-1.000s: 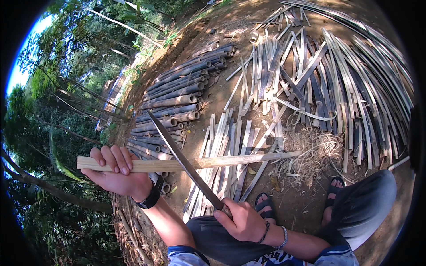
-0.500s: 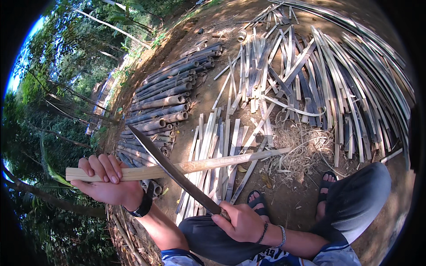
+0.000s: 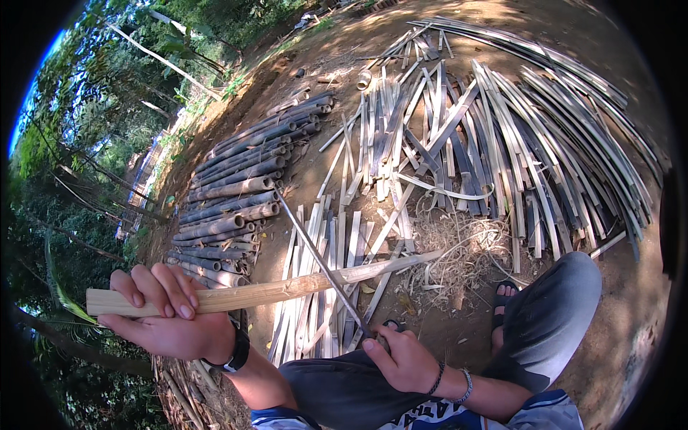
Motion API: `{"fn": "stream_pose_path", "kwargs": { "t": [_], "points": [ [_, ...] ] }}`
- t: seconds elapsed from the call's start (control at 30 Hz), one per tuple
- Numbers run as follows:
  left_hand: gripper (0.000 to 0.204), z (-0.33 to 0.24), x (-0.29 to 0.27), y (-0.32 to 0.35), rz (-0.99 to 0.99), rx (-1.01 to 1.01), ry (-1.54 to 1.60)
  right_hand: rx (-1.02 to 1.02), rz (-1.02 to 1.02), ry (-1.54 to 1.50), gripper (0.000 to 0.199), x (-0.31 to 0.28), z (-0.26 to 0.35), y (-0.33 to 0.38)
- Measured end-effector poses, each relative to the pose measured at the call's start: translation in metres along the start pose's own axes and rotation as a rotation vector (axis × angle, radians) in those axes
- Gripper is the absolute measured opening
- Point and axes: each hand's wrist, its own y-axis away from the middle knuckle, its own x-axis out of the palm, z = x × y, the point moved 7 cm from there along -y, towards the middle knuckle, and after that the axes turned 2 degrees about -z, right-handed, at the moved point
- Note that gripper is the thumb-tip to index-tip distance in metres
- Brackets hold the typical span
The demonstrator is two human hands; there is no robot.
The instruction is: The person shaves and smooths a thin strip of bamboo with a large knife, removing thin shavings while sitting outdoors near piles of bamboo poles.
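Note:
A pale split-bamboo strip [image 3: 279, 289] lies across the view, its wide end gripped in my left hand [image 3: 161, 315] and its narrow end reaching right over the shavings. My left fingers wrap over the top edge, with the thumb beneath. My right hand [image 3: 403, 362] is closed round the handle of a machete [image 3: 317, 254]. The long dark blade points up and left, crosses the strip about its middle and is seen nearly edge-on. Whether the edge touches the strip cannot be told.
Curly bamboo shavings [image 3: 464, 247] lie before my feet. Split strips [image 3: 308, 287] are bundled below the blade, and a wide pile of strips [image 3: 552, 158] spreads at the right. Uncut bamboo poles [image 3: 236, 183] are stacked at the left. My knee [image 3: 566, 315] is bent at the right.
The machete's blade has turned from showing its flat side to nearly edge-on, and its tip has swung right, more upright. The strip is still in my left hand; the whole view has shifted slightly.

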Motion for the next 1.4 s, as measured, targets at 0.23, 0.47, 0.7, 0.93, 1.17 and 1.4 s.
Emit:
{"fn": "stream_pose_path", "kwargs": {
  "t": [0.23, 0.47, 0.7, 0.93, 1.17, 1.4],
  "points": [
    [0.047, -0.007, 0.015, 0.009, 0.0, -0.026, 0.027, 0.021, 0.042, 0.007, 0.035, 0.001, 0.026, 0.015],
    [0.049, -0.022, 0.025, 0.025, 0.006, -0.036, 0.089, 0.008, -0.013, 0.075, 0.035, 0.004, 0.026, 0.028],
    [0.047, -0.029, 0.034, 0.033, -0.005, 0.0, 0.059, -0.01, -0.042, 0.078, 0.035, 0.0, 0.027, 0.04],
    [0.048, -0.035, 0.041, 0.037, 0.013, 0.001, 0.036, 0.055, -0.011, 0.075, 0.036, -0.01, 0.02, 0.044],
    [0.049, -0.037, 0.046, 0.042, -0.012, 0.001, 0.021, 0.123, 0.039, 0.101, 0.046, -0.013, 0.021, 0.05],
    [0.05, -0.04, 0.046, 0.043, -0.013, 0.003, 0.032, 0.123, 0.026, 0.121, 0.046, -0.01, 0.023, 0.06]
  ]
}}
